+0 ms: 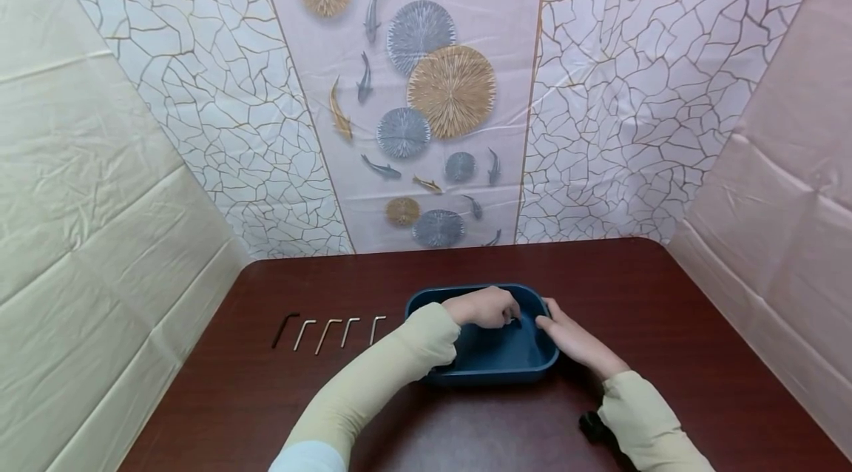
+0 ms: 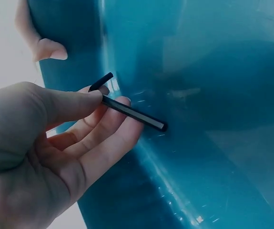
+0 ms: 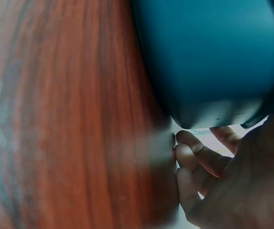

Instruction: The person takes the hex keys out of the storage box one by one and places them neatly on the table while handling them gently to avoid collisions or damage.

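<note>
My left hand (image 1: 489, 307) is inside a blue plastic tub (image 1: 482, 376), toward its right end. Between thumb and fingers it pinches a black L-shaped hex key (image 2: 134, 114), whose longer arm points out over the tub floor. At the tub's right end, my right hand (image 1: 572, 335) grips the rim, with its thumb over the edge and the other fingers along the outside. From the right wrist, the fingers (image 3: 206, 160) show bent close by the tub's outer wall.
Left of the tub, several hex keys lie in a row on the dark red-brown table (image 1: 220, 398): a black hex key (image 1: 284, 329) at the far left, then silver hex keys (image 1: 328, 336). Patterned cloth (image 1: 433, 87) hangs behind the table, and pale cloth walls stand at both sides.
</note>
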`<state>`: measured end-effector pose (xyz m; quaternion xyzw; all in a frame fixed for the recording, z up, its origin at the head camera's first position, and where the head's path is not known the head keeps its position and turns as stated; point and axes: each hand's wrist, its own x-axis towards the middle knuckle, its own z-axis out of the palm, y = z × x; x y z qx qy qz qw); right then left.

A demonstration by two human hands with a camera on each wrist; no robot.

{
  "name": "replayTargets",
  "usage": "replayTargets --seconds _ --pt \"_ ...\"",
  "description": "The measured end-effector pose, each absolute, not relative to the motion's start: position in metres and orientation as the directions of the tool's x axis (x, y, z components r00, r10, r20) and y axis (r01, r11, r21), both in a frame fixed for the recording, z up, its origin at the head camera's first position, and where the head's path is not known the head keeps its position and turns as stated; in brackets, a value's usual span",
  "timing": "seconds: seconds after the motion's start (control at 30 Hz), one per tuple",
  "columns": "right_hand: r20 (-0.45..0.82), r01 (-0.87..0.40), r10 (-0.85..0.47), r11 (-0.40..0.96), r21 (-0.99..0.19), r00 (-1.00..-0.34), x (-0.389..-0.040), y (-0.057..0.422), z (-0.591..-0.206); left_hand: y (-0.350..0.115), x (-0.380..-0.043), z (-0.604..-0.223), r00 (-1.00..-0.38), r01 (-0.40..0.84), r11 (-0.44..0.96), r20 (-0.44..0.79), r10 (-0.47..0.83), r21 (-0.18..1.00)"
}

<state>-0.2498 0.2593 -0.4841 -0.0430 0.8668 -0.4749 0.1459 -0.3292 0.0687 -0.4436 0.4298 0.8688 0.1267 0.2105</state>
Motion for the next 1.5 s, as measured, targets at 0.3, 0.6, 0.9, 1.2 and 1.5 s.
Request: replayTargets --seconds 0.3,0.6,0.9,1.2,1.5 --pt "-0.227 0.071 -0.211 0.563 -0.824 -0.951 -0.250 0.259 -0.482 0.059 -0.335 -0.431 -0.506 0.662 0.535 -0.214 0.836 0.525" --pt "-0.227 0.069 -0.211 0.570 -0.819 -0.951 -0.251 0.257 -0.483 0.041 -0.338 -0.401 -0.537 0.667 0.515 -0.132 0.833 0.539" --pt "-0.247 0.095 -0.205 0.557 -0.825 -0.947 -0.247 0.254 -0.485 -0.019 -0.364 -0.369 -0.669 0.558 0.543 -0.047 0.742 0.627" --pt "-0.242 0.094 -0.204 0.549 -0.830 -0.949 -0.248 0.253 -0.486 -0.124 -0.392 -0.365 -0.856 0.336 0.614 -0.040 0.515 0.714" --pt "-0.242 0.089 -0.209 0.555 -0.827 -0.947 -0.249 0.257 -0.484 -0.249 -0.388 -0.367 -0.931 0.268 0.679 0.003 0.364 0.683"
